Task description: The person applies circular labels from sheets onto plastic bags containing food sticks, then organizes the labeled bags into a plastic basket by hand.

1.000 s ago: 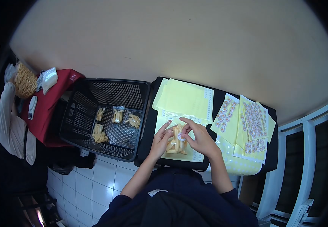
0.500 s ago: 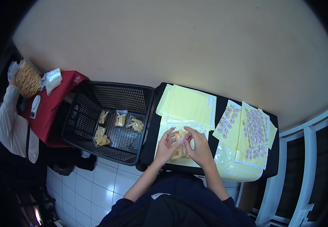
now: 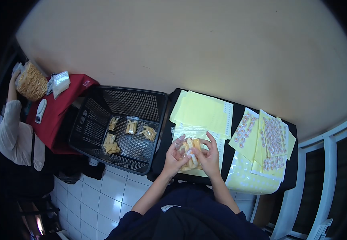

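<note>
A clear zip bag of pale yellow snack sticks [image 3: 191, 149] lies over the yellow sheets at the front of the black-covered table. My left hand [image 3: 176, 159] grips its left side, the thumb on the front of the bag. From the right, my right hand [image 3: 208, 157] holds the same bag, with its thumb pressed on a small round sticker near the bag's middle. The bag's zip strip points away from me, above my fingers. Just behind are stacked yellow sheets [image 3: 203, 110] with a few stickers along one edge.
Sticker sheets [image 3: 274, 136] lie on the table's right side. A black basket [image 3: 135, 154] on the left holds several filled bags. Beyond it, a red-covered table [image 3: 59, 116] bears a white scale [image 3: 41, 111]; a person in a light sleeve [image 3: 10, 124] handles a large snack bag [image 3: 32, 82].
My right thumb and fingers have come down from a pinch above the bag onto its front. My left hand has closed more around its side. The view has shifted slightly.
</note>
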The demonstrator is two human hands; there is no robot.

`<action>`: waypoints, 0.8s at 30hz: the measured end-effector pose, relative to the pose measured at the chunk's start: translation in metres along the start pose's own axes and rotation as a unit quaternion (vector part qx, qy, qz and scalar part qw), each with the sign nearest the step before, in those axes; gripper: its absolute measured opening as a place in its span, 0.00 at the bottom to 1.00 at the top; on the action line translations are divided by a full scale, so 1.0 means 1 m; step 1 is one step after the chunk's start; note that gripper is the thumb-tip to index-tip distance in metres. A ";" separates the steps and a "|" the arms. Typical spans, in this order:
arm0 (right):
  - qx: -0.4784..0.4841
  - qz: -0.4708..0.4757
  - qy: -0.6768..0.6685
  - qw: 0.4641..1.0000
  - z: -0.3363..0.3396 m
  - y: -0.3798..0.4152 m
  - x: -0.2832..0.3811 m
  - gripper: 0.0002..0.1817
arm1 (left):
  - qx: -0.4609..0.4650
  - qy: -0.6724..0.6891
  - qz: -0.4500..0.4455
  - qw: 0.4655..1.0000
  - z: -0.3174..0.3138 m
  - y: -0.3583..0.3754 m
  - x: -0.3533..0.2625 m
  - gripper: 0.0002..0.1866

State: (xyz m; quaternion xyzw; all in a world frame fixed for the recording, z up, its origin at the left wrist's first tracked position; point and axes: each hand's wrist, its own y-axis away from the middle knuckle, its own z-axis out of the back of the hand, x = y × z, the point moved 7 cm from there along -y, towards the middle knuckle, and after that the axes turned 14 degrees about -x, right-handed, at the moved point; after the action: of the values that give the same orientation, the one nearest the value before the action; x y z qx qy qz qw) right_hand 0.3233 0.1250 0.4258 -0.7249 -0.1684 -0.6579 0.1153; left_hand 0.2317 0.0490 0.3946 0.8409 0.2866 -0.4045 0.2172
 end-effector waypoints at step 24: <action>-0.007 0.042 -0.002 0.999 0.029 0.011 0.008 0.38 | -0.003 -0.105 0.018 0.994 -0.032 -0.006 0.017 0.12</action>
State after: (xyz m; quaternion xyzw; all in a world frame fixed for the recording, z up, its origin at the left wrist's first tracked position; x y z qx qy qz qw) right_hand 0.3549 0.1273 0.4310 -0.7338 -0.1334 -0.6519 0.1370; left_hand 0.2543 0.0776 0.3987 0.7981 0.2485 -0.4856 0.2559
